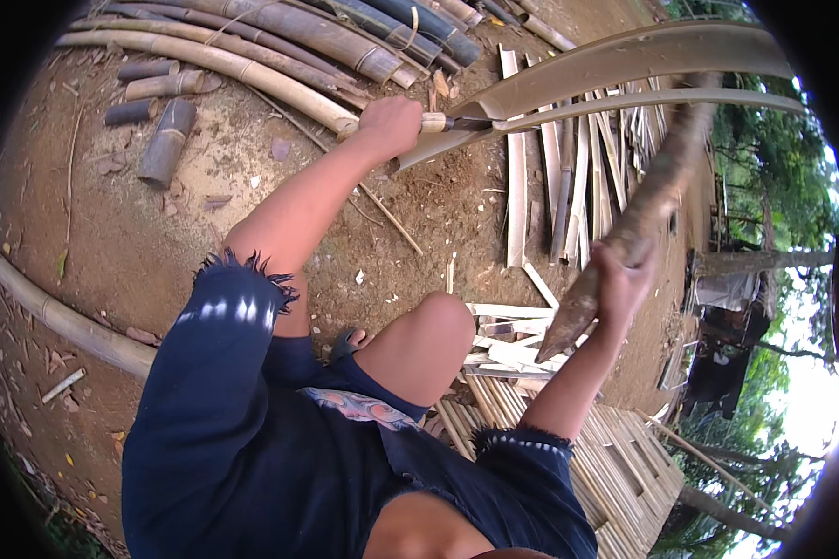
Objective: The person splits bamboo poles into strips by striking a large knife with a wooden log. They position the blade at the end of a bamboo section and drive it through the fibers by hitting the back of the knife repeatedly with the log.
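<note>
Navy fringe-sleeved shirt [317, 466] foremost, we list left hand [391, 126] gripping knife [433, 123], right hand [622, 282] gripping wooden club [657, 191], bamboo culm [615, 61] seemingly mid-split, next move likely demanding a steady knife.

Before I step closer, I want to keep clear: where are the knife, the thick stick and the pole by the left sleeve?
Knife [466, 123]: head view, on its blade.
Stick [645, 207]: head view, on its middle.
Pole [73, 319]: head view, on its middle.
</note>
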Tool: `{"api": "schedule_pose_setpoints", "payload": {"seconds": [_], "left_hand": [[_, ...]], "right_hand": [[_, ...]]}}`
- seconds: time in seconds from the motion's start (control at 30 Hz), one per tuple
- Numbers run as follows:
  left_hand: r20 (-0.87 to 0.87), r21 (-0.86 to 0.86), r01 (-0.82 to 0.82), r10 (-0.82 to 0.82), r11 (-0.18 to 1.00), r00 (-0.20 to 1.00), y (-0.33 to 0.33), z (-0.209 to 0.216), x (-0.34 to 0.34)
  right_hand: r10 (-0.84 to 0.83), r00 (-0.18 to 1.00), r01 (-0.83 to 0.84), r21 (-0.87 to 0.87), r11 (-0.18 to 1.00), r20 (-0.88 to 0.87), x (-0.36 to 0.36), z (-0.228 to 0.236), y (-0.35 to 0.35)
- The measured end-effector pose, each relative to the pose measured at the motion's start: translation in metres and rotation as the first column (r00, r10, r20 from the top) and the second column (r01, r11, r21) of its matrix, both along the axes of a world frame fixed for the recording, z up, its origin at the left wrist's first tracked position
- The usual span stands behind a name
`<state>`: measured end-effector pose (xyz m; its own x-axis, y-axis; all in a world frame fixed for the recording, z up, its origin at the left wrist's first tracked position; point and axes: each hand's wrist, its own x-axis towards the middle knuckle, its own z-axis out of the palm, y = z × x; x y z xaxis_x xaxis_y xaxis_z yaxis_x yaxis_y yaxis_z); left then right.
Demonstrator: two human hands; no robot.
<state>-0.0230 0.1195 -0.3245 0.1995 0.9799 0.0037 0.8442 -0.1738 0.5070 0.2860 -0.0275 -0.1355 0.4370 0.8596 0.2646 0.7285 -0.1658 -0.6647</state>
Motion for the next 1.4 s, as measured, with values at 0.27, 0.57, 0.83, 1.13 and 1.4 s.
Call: {"api": "schedule_pose_setpoints", "payload": {"seconds": [0.27, 0.57, 0.83, 1.13, 1.4], "left_hand": [[-0.012, -0.049, 0.084, -0.085, 0.995, 0.996, 0.016, -0.009, 0.014], [-0.045, -0.197, 0.037, -0.047, 0.98, 0.998, 0.014, -0.103, 0.033], [-0.025, -0.153, 0.021, -0.025, 0.988, 0.999, 0.032, -0.117, 0.063], [-0.044, -0.211, 0.055, -0.066, 0.976, 0.997, 0.008, -0.128, 0.049], [-0.032, -0.268, 0.038, -0.049, 0.963, 0.998, 0.015, -0.13, 0.034]], "right_hand": [[-0.04, 0.983, -0.009, 0.264, 0.965, 0.18, -0.026, -0.112, 0.045], [0.147, 0.988, -0.106, -0.512, 0.853, 0.04, -0.014, -0.243, 0.048], [0.045, 0.999, -0.034, -0.374, 0.927, 0.022, -0.008, -0.312, 0.058], [0.078, 0.993, -0.103, -0.32, 0.942, -0.09, -0.016, -0.301, 0.029], [0.125, 0.992, -0.13, -0.334, 0.934, -0.034, -0.02, -0.288, 0.042]]}}
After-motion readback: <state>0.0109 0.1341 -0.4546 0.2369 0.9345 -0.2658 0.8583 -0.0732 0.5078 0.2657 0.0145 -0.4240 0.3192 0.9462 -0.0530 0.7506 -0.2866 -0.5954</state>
